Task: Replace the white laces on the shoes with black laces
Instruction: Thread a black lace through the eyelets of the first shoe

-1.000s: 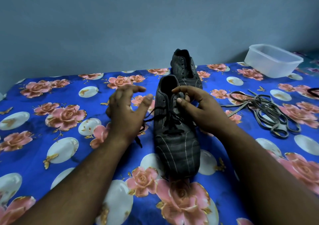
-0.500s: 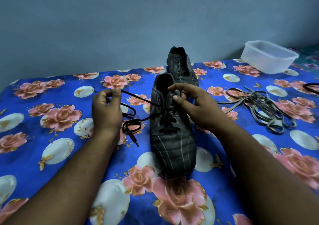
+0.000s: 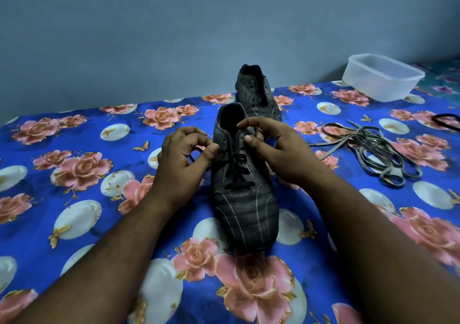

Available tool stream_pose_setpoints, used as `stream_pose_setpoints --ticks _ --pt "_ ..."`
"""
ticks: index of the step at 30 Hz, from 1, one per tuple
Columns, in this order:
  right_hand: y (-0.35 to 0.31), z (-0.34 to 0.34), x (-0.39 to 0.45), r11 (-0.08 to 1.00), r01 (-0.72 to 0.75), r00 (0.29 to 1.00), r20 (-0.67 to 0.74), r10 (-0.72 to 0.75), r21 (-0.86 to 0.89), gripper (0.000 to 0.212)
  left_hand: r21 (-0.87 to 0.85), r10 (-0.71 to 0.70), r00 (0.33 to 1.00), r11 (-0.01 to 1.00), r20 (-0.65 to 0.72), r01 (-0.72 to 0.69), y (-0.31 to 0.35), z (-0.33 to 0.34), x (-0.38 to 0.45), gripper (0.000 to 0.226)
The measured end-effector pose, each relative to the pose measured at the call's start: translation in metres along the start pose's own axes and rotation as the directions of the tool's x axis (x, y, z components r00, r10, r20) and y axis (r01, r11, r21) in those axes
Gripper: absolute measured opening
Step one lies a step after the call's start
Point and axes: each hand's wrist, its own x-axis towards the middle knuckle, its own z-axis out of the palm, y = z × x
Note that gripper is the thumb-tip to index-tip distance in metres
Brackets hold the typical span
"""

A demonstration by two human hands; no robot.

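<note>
Resting on a blue floral bedsheet (image 3: 74, 224), a dark grey striped leather shoe (image 3: 245, 214) points toward the viewer, partly threaded with a black lace (image 3: 236, 168). The left hand (image 3: 183, 160) pinches the lace end at the shoe's left side with curled fingers. The right hand (image 3: 278, 150) grips the shoe's collar. A second matching shoe (image 3: 256, 94) stands just behind; pale removed laces (image 3: 373, 152) lie tangled well to the right, near a clear plastic tub (image 3: 382, 79).

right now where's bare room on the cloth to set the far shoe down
Free: the cloth left of the left hand, out to its left edge. Crowded: right of the right hand, where the pale laces sprawl below the plastic tub.
</note>
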Motion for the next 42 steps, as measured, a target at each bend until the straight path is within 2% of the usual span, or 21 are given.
stream_pose_setpoints --ticks 3,6,9,11,13,15,16,21,25,27,29,32,34,38,42 --pt "-0.001 0.0 0.0 1.0 -0.001 1.0 0.0 0.001 0.001 0.022 -0.019 -0.041 0.998 0.999 -0.042 0.04 -0.005 -0.003 0.003 0.024" --pt "-0.001 0.0 0.0 1.0 0.002 1.0 -0.002 -0.002 -0.008 0.022 -0.145 -0.053 0.997 0.988 0.055 0.061 -0.004 -0.004 0.002 0.019" --pt "0.0 -0.001 0.0 1.0 0.01 1.0 -0.006 -0.011 -0.026 0.022 -0.028 0.053 0.991 0.998 0.121 -0.05 -0.002 0.0 -0.001 0.02" --pt "0.0 -0.001 0.0 1.0 0.007 1.0 -0.005 -0.007 -0.02 0.021 -0.016 0.048 0.993 0.999 0.106 -0.046 -0.002 0.001 -0.001 0.013" --pt "0.0 -0.001 0.0 1.0 0.007 1.0 -0.006 -0.007 -0.015 0.021 -0.144 -0.018 0.994 0.989 0.106 0.033 -0.003 0.001 -0.001 0.007" --pt "0.0 -0.002 0.0 1.0 0.011 1.0 -0.008 -0.011 -0.016 0.021 -0.357 -0.141 0.98 0.916 0.138 0.182 -0.003 -0.001 0.0 0.013" --pt "-0.001 -0.002 -0.001 1.0 0.012 1.0 -0.008 -0.012 -0.017 0.021 -0.409 -0.185 0.972 0.883 0.144 0.229 -0.003 -0.002 0.001 0.013" --pt "-0.002 -0.004 -0.001 0.998 -0.006 1.0 -0.013 0.006 -0.06 0.022 -0.44 -0.248 0.958 0.851 0.146 0.287 -0.001 0.0 0.0 0.01" --pt "-0.014 -0.003 -0.006 0.967 0.104 0.994 -0.02 -0.112 -0.231 0.028 -0.469 -0.271 0.948 0.824 0.169 0.319 0.0 0.001 0.0 0.013" --pt "-0.02 -0.001 -0.008 0.928 0.18 0.982 0.007 -0.188 -0.327 0.028 -0.487 -0.261 0.951 0.817 0.168 0.31 0.001 0.001 0.0 0.015" --pt "-0.024 0.001 -0.009 0.905 0.199 0.979 0.028 -0.204 -0.375 0.027 -0.509 -0.255 0.955 0.808 0.152 0.297 0.003 0.001 -0.001 0.017" --pt "-0.024 0.001 -0.01 0.913 0.179 0.983 0.028 -0.181 -0.366 0.025 -0.466 -0.233 0.964 0.844 0.128 0.266 0.002 0.001 -0.001 0.014" --pt "-0.024 0.001 -0.01 0.919 0.167 0.985 0.024 -0.17 -0.357 0.026 -0.402 -0.164 0.979 0.894 0.119 0.199 -0.001 0.0 -0.001 0.004" --pt "-0.025 0.004 -0.009 0.917 0.152 0.988 0.022 -0.155 -0.368 0.025 -0.312 -0.038 0.994 0.948 0.098 0.067 -0.001 -0.001 -0.002 0.007" --pt "-0.026 0.001 -0.009 0.915 0.168 0.985 0.026 -0.171 -0.368 0.023 -0.271 -0.015 0.995 0.962 0.1 0.042 -0.001 0.0 -0.002 0.009"
